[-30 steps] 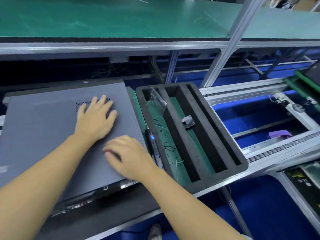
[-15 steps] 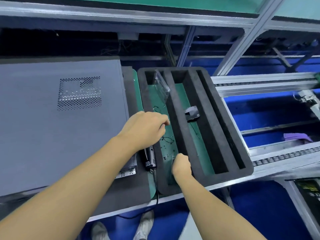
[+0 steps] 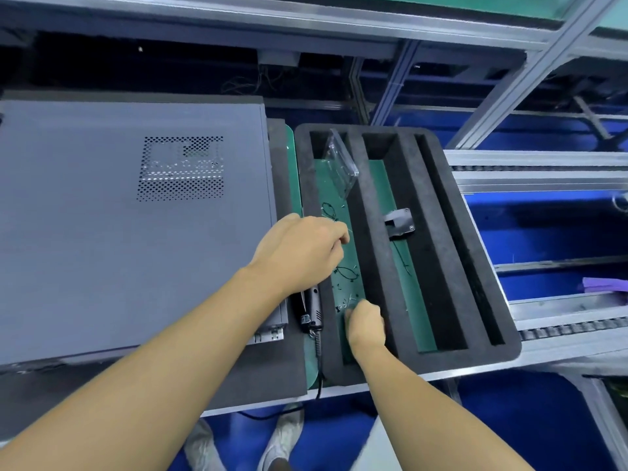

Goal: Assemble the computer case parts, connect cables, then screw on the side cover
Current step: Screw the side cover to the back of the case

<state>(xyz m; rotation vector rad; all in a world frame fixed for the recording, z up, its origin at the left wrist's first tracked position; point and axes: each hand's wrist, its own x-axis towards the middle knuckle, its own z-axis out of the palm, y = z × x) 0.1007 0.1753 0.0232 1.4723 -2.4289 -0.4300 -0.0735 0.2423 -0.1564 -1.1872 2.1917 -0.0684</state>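
Note:
The computer case lies flat at the left with its grey side cover (image 3: 119,232) on top, vent holes facing up. To its right is a black foam tray (image 3: 475,300) with long slots. Small screws (image 3: 344,303) are scattered on the green floor of the left slot. My right hand (image 3: 365,322) reaches into that slot, fingertips curled down onto the screws and hidden. My left hand (image 3: 299,249) hovers over the same slot with fingers curled together; nothing shows in it. A black electric screwdriver (image 3: 312,309) lies between case and tray.
A clear plastic packet (image 3: 341,161) leans in the far end of the left slot, and thin black wire loops (image 3: 346,273) lie on its floor. A small black metal bracket (image 3: 399,222) sits in the middle slot. Conveyor rails (image 3: 560,328) run to the right.
Both hands have left the side cover and moved right to the tray's left slot. In the last half second they have barely shifted.

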